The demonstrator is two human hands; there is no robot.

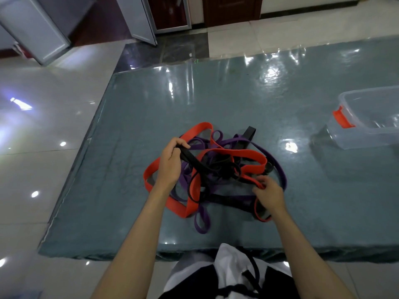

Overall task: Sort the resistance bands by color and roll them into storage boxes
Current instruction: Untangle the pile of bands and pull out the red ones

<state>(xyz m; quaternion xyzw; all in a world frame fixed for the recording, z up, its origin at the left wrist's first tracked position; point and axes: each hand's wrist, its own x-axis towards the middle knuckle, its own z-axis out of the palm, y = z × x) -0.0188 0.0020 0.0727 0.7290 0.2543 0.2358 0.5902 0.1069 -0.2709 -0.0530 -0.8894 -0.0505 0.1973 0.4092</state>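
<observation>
A tangled heap of resistance bands lies in the middle of the table: wide red bands (248, 155), thin purple bands (278, 169) and black bands (194, 161) knotted together. My left hand (170, 164) grips one end of a black band and holds it up above the left side of the heap. My right hand (268, 194) pinches a narrow red band (260, 185) at the heap's right front. A clear plastic storage box (367, 134) with an orange latch stands open at the right edge of the table.
The table (151, 104) has a glossy grey-green plastic cover. Glossy tiled floor (32, 169) lies to the left, with metal cabinets at the back left. My own clothes show at the table's front edge.
</observation>
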